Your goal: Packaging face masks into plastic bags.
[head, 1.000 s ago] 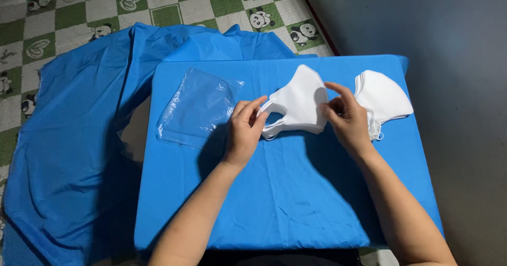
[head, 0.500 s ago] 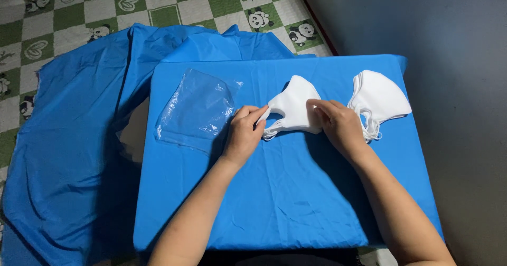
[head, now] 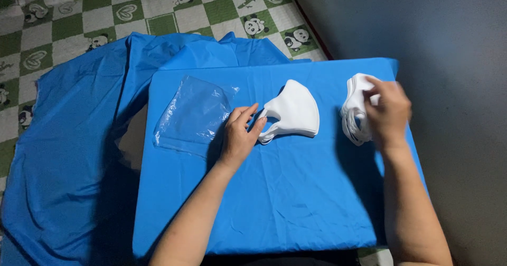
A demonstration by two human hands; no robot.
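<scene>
One white mask [head: 293,112], one mask stack [head: 355,107], one clear bag [head: 193,115], two hands.

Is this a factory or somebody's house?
Probably a home. The floor mat has green-and-white squares with pandas and hearts, and a low table under a blue cloth sits beside a plain grey wall. No machines are in view.

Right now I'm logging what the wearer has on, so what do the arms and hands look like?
Both forearms are bare, with no sleeves in view. The left hand and right hand are bare too: no gloves, rings, watch or bracelets visible.
</scene>
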